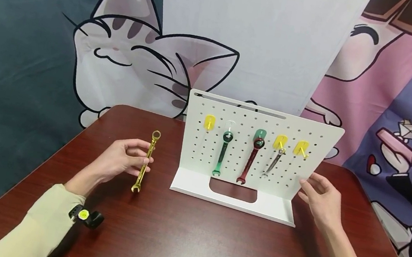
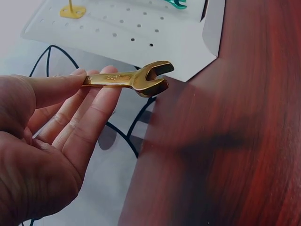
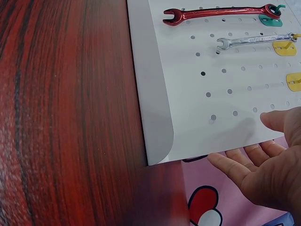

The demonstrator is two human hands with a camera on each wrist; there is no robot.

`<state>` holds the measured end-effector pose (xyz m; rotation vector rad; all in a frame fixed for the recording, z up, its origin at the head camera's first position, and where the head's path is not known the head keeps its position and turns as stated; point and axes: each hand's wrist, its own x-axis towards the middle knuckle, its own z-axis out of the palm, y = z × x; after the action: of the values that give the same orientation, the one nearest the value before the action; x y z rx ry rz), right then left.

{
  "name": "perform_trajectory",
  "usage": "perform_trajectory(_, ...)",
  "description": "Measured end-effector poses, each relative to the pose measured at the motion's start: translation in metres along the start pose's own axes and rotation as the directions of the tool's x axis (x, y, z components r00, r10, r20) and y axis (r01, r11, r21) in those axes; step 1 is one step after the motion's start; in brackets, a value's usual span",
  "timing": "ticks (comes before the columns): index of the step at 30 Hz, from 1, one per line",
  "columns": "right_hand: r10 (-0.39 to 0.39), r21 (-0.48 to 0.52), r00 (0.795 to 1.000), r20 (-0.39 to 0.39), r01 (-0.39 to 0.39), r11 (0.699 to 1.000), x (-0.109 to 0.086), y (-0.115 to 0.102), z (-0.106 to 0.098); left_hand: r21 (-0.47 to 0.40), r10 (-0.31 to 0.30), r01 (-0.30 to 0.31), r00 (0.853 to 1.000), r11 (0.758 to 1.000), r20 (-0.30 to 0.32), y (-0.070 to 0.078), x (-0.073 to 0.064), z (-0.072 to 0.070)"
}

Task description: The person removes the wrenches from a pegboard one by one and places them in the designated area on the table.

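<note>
My left hand (image 1: 123, 161) pinches a gold combination wrench (image 1: 143, 166) between thumb and fingers, above the table left of a white pegboard stand (image 1: 193, 181). The wrench's ring end points up and its open end down; in the left wrist view the open jaw faces away from the hand. At the board's right edge is my right hand (image 1: 323, 202), its thumb in front and its fingers partly hidden behind the edge. On the board hang a green wrench (image 1: 222, 154), a red wrench (image 1: 250, 160) and a small silver wrench (image 1: 273, 162).
Yellow hooks at the board's left (image 1: 209, 123) and right (image 1: 301, 149) hold no wrench. The stand's base has a cut-out slot above the dark red wooden table (image 1: 191, 239). Behind the table hangs a cloth backdrop (image 1: 271, 46) with cartoon cats.
</note>
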<state>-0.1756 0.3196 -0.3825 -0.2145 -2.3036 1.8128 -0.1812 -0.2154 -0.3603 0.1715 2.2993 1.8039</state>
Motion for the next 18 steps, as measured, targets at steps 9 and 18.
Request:
perform_trajectory(9,-0.009,0.096,1.0,0.002,0.009,0.995,0.003,0.001,0.001,-0.004,-0.023,0.023,1.0,1.0,0.008,-0.008,-0.004,-0.008)
perform_trajectory(18,0.007,0.105,1.0,0.004,-0.007,0.994,0.003,0.001,0.0,-0.006,-0.027,0.027,1.0,1.0,0.013,-0.013,-0.007,-0.015)
